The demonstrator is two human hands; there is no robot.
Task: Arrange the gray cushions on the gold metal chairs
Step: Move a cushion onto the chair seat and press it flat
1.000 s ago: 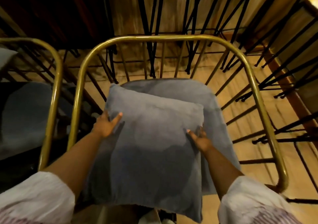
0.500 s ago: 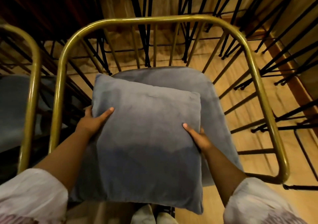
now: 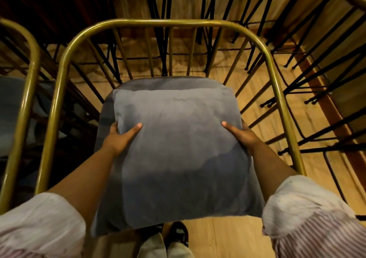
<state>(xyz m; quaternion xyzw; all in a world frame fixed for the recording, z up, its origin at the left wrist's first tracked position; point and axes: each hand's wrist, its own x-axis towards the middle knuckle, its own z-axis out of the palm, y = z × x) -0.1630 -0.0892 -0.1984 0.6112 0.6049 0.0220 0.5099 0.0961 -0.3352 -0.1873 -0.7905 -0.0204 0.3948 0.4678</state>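
A square gray cushion (image 3: 178, 150) is held flat above the gray padded seat (image 3: 164, 82) of a gold metal chair (image 3: 63, 75). My left hand (image 3: 120, 139) grips the cushion's left edge, thumb on top. On the right edge sits my right hand (image 3: 240, 135), also with the thumb on top and fingers underneath. The cushion covers most of the seat, squared with the curved backrest; only a strip of seat shows at the far and left sides. Whether the cushion rests on the seat I cannot tell.
A second gold chair (image 3: 29, 83) with a gray seat (image 3: 10, 115) stands close on the left. Black metal stool legs (image 3: 309, 83) crowd the far side and the right over a wooden floor. My shoes (image 3: 176, 236) show below the cushion.
The cushion has turned from skewed to square with the chair and moved forward over the seat. Both hands shifted with it, still gripping its sides.
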